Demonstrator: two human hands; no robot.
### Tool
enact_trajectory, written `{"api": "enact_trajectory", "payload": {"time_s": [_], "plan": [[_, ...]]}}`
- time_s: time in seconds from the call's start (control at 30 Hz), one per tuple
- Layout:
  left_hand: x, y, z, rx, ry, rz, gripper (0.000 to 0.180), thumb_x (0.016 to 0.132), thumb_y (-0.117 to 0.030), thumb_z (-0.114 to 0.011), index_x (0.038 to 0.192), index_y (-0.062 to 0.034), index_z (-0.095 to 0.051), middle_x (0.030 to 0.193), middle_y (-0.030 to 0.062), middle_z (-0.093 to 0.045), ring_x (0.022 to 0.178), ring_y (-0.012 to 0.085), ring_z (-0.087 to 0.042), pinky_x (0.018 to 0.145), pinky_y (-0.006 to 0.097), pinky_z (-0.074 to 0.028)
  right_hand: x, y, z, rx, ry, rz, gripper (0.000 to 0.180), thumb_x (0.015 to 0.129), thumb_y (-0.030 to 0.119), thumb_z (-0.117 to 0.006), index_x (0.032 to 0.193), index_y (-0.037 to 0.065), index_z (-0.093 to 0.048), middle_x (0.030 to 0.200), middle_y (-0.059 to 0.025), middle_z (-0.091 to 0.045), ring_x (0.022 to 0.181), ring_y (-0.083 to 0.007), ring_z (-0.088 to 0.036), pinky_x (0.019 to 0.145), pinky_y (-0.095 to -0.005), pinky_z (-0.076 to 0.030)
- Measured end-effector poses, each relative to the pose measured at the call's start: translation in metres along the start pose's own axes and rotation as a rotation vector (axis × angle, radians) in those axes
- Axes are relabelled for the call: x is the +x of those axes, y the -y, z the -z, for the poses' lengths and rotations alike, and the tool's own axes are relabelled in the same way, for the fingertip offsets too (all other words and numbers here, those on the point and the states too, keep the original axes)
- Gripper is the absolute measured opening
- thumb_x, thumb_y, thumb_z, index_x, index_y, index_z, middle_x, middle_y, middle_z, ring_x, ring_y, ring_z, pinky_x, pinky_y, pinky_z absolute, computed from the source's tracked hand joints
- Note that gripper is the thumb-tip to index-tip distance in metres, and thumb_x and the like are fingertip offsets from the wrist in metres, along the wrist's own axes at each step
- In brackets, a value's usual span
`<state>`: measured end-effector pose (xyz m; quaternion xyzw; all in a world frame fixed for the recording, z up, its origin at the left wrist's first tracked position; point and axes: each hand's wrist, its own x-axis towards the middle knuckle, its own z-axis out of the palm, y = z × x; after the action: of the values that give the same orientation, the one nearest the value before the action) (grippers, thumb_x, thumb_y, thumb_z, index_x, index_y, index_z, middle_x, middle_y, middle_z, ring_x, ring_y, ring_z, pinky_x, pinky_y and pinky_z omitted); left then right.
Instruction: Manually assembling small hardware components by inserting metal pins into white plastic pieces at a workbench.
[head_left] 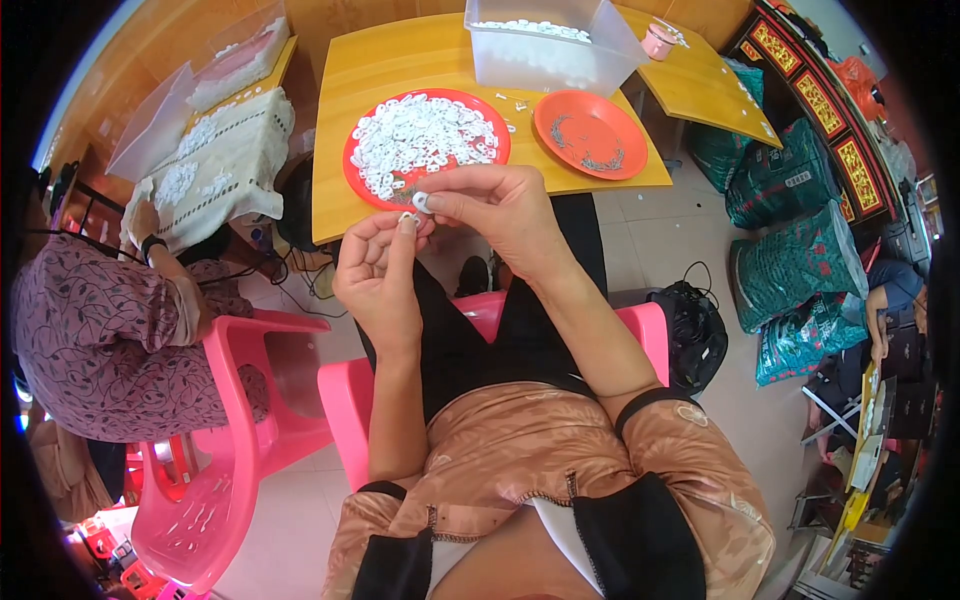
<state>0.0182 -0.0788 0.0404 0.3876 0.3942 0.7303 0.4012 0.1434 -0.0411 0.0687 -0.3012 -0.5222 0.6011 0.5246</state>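
Observation:
My right hand (500,205) pinches a small white plastic clip (421,202) between thumb and fingertips, just past the near edge of the red plate. Close by it, my left hand (385,270) is closed too, thumb against forefinger, with a little white piece (409,217) at its tip; its exact shape is too small to make out. Heaped on the red plate (351,160) are many loose white plastic clips (420,135), with some thin grey nails near the front edge. An orange plate (600,125) to the right holds small grey nails (603,160).
A clear plastic bin (550,62) of white pieces stands at the table's (385,58) back. Left, another person (120,340) sits by a cloth-covered surface (235,165) and a pink chair (240,400). Green sacks (800,265) and a black bag (695,340) lie to the right.

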Motion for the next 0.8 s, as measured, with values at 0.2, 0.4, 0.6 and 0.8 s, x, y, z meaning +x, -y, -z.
{"api": "enact_trajectory", "payload": {"time_s": [0.2, 0.4, 0.6, 0.8], "plan": [[-0.002, -0.002, -0.006, -0.030, 0.002, 0.038, 0.013, 0.085, -0.001, -0.059, 0.096, 0.0051, -0.055, 0.086, 0.0119, -0.065, 0.076, 0.0135, -0.064, 0.067, 0.021, -0.050, -0.001, -0.002, 0.001, -0.138, 0.004, 0.087, 0.016, 0.081, -0.001, -0.062, 0.096, -0.006, -0.065, 0.086, -0.0103, -0.066, 0.074, -0.0117, -0.063, 0.068, -0.0228, -0.053], [0.000, 0.003, -0.001, -0.084, 0.077, 0.034, 0.012, 0.085, 0.000, -0.059, 0.095, 0.0044, -0.054, 0.084, 0.0119, -0.065, 0.071, 0.0137, -0.064, 0.064, 0.021, -0.050, -0.004, 0.010, 0.002, -0.094, 0.025, 0.025, 0.016, 0.081, -0.002, -0.061, 0.096, -0.005, -0.065, 0.086, -0.0091, -0.066, 0.075, -0.0106, -0.062, 0.068, -0.0223, -0.052], [-0.006, 0.007, -0.006, -0.001, 0.031, -0.092, 0.010, 0.084, 0.001, -0.060, 0.092, 0.0033, -0.054, 0.080, 0.0111, -0.064, 0.067, 0.0134, -0.063, 0.061, 0.020, -0.049, -0.008, 0.006, -0.002, -0.204, 0.016, 0.103, 0.013, 0.081, -0.003, -0.062, 0.093, -0.004, -0.059, 0.085, -0.0062, -0.064, 0.076, -0.0085, -0.061, 0.066, -0.0210, -0.051], [-0.008, 0.010, -0.010, -0.111, -0.031, -0.049, 0.011, 0.084, 0.001, -0.060, 0.093, 0.0029, -0.053, 0.080, 0.0110, -0.064, 0.068, 0.0133, -0.063, 0.061, 0.020, -0.049, -0.005, 0.000, 0.001, -0.178, 0.005, 0.124, 0.013, 0.081, -0.004, -0.061, 0.089, 0.000, -0.050, 0.084, -0.0071, -0.063, 0.077, -0.0082, -0.061, 0.067, -0.0203, -0.050]]}}
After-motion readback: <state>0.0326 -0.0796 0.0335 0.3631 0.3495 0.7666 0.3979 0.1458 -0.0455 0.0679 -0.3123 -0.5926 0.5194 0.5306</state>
